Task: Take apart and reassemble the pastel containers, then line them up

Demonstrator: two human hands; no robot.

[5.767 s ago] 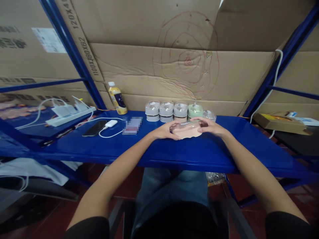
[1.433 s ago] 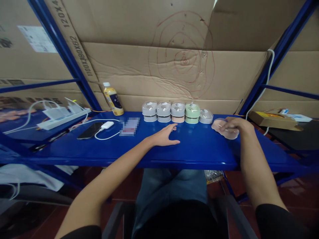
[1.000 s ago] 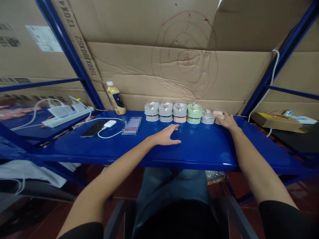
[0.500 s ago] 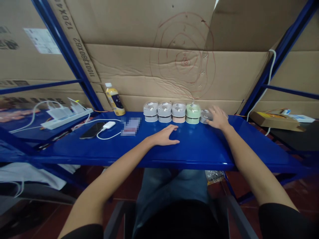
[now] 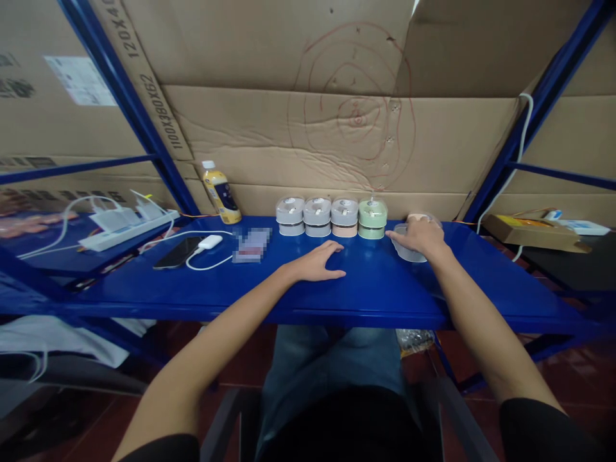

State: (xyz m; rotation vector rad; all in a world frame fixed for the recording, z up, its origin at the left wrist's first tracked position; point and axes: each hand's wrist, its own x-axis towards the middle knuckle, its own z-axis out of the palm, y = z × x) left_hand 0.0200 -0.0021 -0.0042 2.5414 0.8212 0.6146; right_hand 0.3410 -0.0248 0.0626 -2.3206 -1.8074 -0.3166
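My right hand (image 5: pixel 424 237) is over a translucent plastic container (image 5: pixel 409 255) on the blue tabletop, its fingers wrapped over the far part and its thumb stretched to the left. The palm hides much of the container. To the left stands a row of several small lidded boxes with clear tops: a green box (image 5: pixel 372 224), a peach box (image 5: pixel 344 226), and grey ones, with a grey box (image 5: pixel 289 224) at the left end. My left hand (image 5: pixel 320 262) rests on the tabletop in front of the row, fingers apart, holding nothing.
At the back left stand a yellow bottle (image 5: pixel 222 196), a phone (image 5: pixel 178 252) and a white charger (image 5: pixel 210 242) with its cable. A power strip (image 5: pixel 129 229) lies farther left. Cardboard (image 5: pixel 289 135) forms the back wall; a blue post (image 5: pixel 539 109) rises at right.
My right hand has drawn the translucent container toward me and a little right, away from the green box. My left hand stays where it was.
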